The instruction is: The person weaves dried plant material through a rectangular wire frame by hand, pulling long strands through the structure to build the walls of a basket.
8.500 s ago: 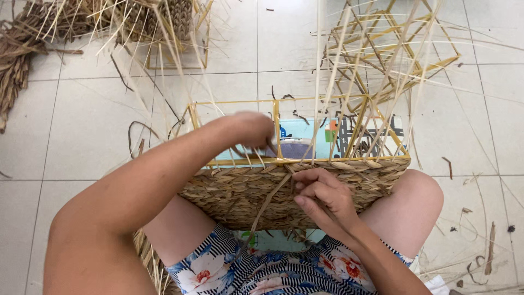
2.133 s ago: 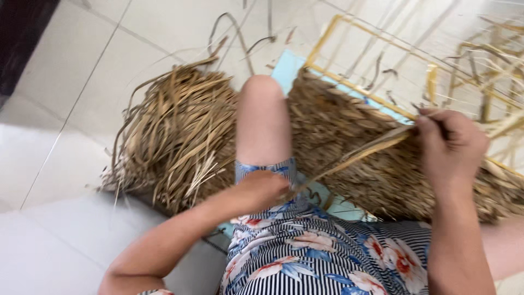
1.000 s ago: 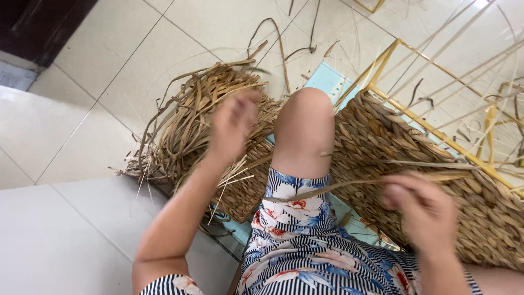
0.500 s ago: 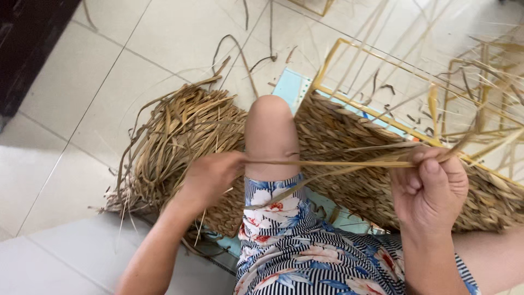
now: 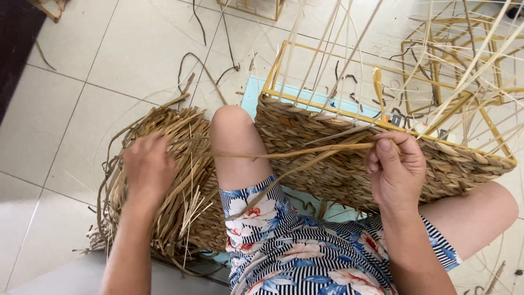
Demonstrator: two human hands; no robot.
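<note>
Two hands: I see both at work on dried straw, over a seated person's lap in striped, flowered shorts (image 5: 305,257).
Left hand: my view has the left hand (image 5: 146,172) lying palm down on the loose straw bundle (image 5: 180,180), fingers curled into the strands; whether it pinches any I cannot tell.
Right hand: the right hand (image 5: 396,172) is closed, thumb pressed to fingers, pinching one end of a long straw strand (image 5: 295,154).
Strand: it runs flat across the raised knee (image 5: 234,136), from the bundle side to the right hand.
Basket: a half-woven straw basket (image 5: 327,158) on a yellow wire frame (image 5: 327,104) leans against the legs, just behind the right hand.
Floor: pale tiles (image 5: 82,82) with scattered straw scraps.
</note>
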